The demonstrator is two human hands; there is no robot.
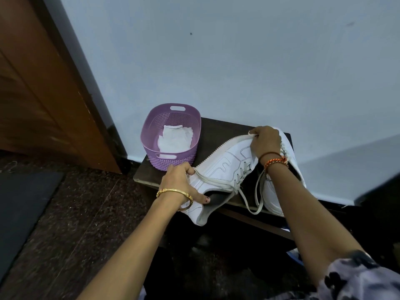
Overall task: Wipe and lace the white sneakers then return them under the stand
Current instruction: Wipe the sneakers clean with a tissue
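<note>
On top of the dark stand (218, 126), my left hand (180, 180) grips the near sneaker (225, 167) while my right hand (265, 140) pinches a white wipe (252, 133) at its toe, at one o'clock, so I think I'm wiping, and lacing comes next.

Stand: a dark brown wooden low stand (218, 128) is sitting against the pale blue wall (238, 61).
Basket: a lilac perforated plastic basket (149, 135) is standing on the stand's left end, holding crumpled white cloths (175, 140).
Near sneaker: a white leather sneaker (225, 163) is lying tilted on its side across the stand, heel overhanging the front edge.
Left hand: the left hand (181, 180) is gripping the sneaker's heel collar and pinching a white flat lace (216, 182).
Right hand: the right hand (265, 140) is gripping the sneaker's toe.
Second sneaker: another white leather sneaker (270, 191) is lying on the stand's right side, behind the right forearm.
</note>
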